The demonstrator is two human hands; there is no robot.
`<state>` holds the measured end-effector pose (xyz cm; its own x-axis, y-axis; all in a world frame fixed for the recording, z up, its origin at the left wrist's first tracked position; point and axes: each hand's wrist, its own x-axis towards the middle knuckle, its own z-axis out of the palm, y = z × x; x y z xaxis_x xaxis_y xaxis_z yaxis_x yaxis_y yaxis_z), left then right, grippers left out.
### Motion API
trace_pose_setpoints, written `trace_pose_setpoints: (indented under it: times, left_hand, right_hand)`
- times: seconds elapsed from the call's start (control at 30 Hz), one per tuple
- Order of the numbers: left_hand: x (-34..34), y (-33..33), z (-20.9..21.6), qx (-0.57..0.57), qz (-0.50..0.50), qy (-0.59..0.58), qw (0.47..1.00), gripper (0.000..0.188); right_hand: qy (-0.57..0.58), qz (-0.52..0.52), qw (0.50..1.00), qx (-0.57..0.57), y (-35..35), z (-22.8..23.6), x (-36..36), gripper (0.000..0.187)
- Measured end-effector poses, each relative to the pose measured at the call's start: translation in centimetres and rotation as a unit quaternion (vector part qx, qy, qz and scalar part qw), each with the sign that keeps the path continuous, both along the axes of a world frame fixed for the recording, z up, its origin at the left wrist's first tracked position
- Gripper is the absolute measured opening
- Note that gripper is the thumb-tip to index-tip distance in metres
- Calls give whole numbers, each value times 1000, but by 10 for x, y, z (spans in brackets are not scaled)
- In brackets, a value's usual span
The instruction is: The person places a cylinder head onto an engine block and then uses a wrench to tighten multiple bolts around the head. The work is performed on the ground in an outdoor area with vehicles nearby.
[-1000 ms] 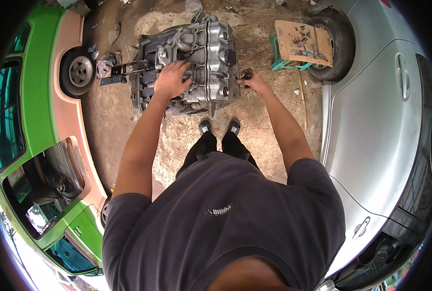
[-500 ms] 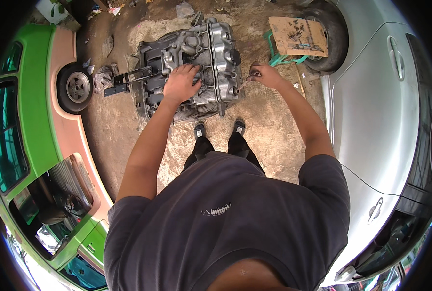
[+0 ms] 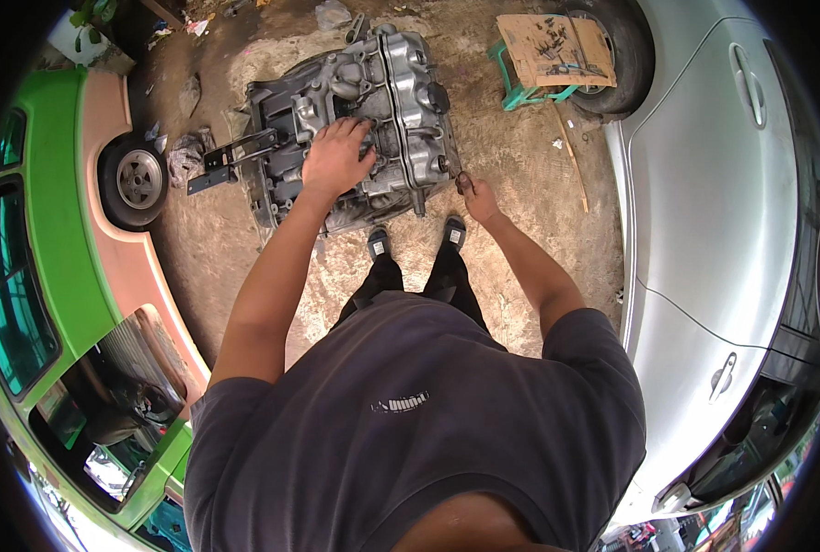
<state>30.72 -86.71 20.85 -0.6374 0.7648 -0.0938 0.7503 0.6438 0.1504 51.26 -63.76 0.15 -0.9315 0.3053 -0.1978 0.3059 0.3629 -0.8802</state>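
A grey metal engine (image 3: 355, 83) stands on the ground in front of my feet, with a ribbed silver cover (image 3: 410, 110) along its right part. My left hand (image 3: 338, 158) lies on top of the engine, palm down, fingers stretched out over its middle. At the engine's near right corner, my right hand (image 3: 477, 199) is closed round a thin wrench-like tool. Most of that tool is hidden by the fingers and too small to make out exactly. A dark bracket with two flat arms (image 3: 235, 156) juts out from the engine's left side.
A green stool (image 3: 511, 87) at the back right bears a cardboard sheet (image 3: 539, 51) with small dark parts on it. Behind it is a car tyre (image 3: 635, 64). A silver car (image 3: 686, 239) flanks my right, a green and peach vehicle (image 3: 65, 221) my left. A thin stick (image 3: 572, 156) lies on the ground.
My right hand has swung down and nearer to me, round the engine's right corner, with the thin tool. My left hand has stayed in place on the engine. The view has shifted slightly.
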Motion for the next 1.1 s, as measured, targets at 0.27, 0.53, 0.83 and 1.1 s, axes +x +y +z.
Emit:
trace_pose_setpoints:
  times: [0.27,0.53,0.83,1.1]
  left_hand:
    - [-2,-1,0,5,-17,-1,1000,51]
    - [-2,-6,3,26,-39,-22,999,52]
    - [-4,-13,-1,70,-52,-34,996,53]
    - [-7,-12,-4,80,-55,-41,994,52]
  right_hand:
    - [-48,-202,975,77,-83,56,17,40]
    - [-234,-101,934,251,-92,156,6,35]
    - [-203,-134,930,277,-96,188,-31,36]
    - [-195,-180,916,301,-77,176,-8,35]
